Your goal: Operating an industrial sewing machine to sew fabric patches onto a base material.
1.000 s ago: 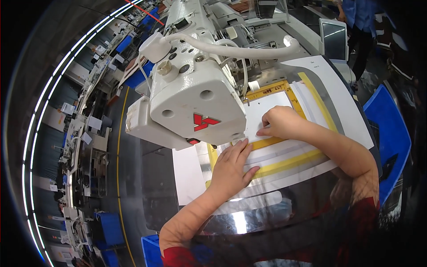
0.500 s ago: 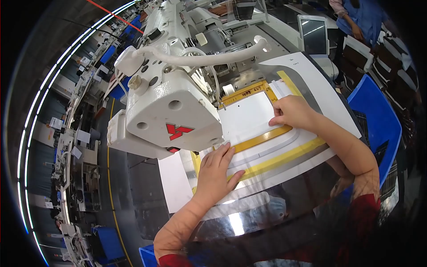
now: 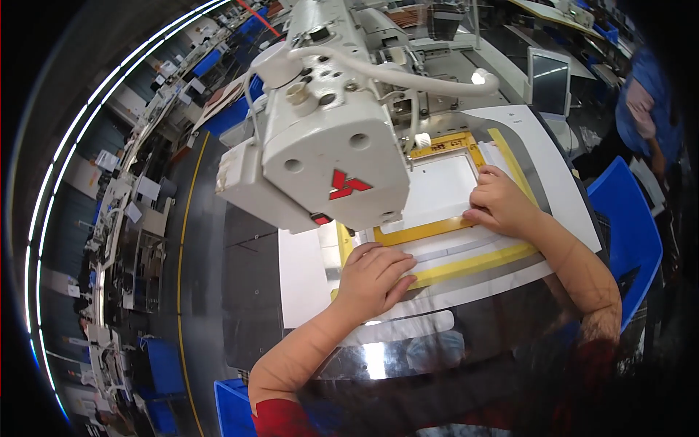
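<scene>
The yellow frame [image 3: 419,232] lies flat beside the sewing machine's white head [image 3: 338,156], which hides its left part; a white sheet [image 3: 440,186] shows inside it. The left hand [image 3: 375,280] rests palm down just below the frame's near left corner — its fingers slightly spread, the thumb set apart. The right hand [image 3: 502,200] is at the frame's near right corner, fingers bent and close together, thumb by the near bar; whether they pinch the frame I cannot tell. Yellow tape [image 3: 470,271] runs along the near side, with white paper [image 3: 302,280] beneath on the dark table [image 3: 251,291]. Beyond stands a screen [image 3: 550,81] — and, to the right, a blue bin [image 3: 630,207].
</scene>
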### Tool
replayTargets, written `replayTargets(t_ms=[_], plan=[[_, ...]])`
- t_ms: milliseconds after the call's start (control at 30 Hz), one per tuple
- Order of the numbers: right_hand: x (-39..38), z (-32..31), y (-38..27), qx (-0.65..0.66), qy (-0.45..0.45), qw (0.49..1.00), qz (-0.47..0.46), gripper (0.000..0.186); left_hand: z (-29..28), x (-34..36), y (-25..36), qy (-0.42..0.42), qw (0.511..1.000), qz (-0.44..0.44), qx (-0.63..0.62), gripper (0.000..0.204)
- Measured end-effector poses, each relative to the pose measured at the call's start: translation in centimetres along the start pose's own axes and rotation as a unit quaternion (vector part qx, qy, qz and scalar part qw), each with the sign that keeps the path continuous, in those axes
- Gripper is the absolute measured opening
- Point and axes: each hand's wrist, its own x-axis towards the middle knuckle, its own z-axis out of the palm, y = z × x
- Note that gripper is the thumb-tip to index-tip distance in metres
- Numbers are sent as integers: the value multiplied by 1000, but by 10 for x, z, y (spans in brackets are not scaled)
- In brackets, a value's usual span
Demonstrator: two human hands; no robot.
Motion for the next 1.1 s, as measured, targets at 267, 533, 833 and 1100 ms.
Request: replayTargets(t_ms=[267, 533, 833, 1100], plan=[[48, 41, -69, 81, -104, 991, 0, 30, -29, -1, 17, 40, 998, 38, 6, 19], [48, 31, -64, 158, -198, 966, 57, 40, -137, -132, 31, 159, 935, -210, 238, 15], [44, 42, -83, 35, -48, 997, -55, 27, -153, -410, -1, 334, 642, -665, 185, 26], [2, 42, -95, -5, -123, 982, -144, 21, -54, -407, -18, -190, 646, -717, 181, 33]])
